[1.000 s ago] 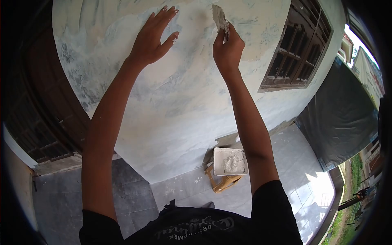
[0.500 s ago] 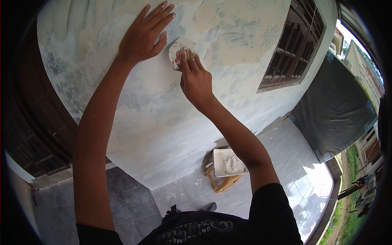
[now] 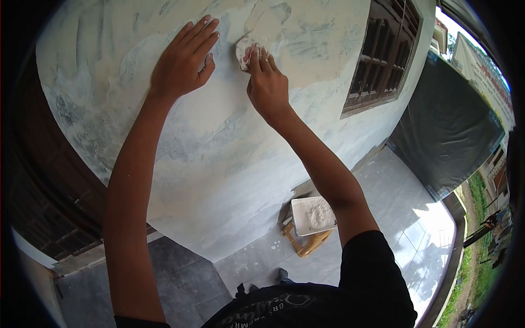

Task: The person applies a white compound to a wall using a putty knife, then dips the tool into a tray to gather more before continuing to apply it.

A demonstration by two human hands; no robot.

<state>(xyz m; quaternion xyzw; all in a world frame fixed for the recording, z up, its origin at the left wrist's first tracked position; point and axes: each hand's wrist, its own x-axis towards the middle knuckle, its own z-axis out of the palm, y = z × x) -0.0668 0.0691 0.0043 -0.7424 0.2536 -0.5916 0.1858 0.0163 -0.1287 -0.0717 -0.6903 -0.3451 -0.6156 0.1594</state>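
Note:
My left hand lies against the pale, patchy wall with its fingers stretched out, holding nothing. To its right, my right hand is closed on a putty scraper, a flat piece smeared with white putty and pressed to the wall. The fingers hide part of the scraper. Wet-looking putty covers the wall around both hands, with grey streaks showing through. Below my right arm, a white tray holds a heap of white putty.
The tray rests on a tan plastic stool on the grey tiled floor. A wooden window is set in the wall at right, and a dark wooden door stands at left. A black sheet hangs beyond the wall's end.
My right hand has slid the scraper a little up and right along the wall. My left hand has shifted slightly left and down, still flat. The camera view has moved somewhat.

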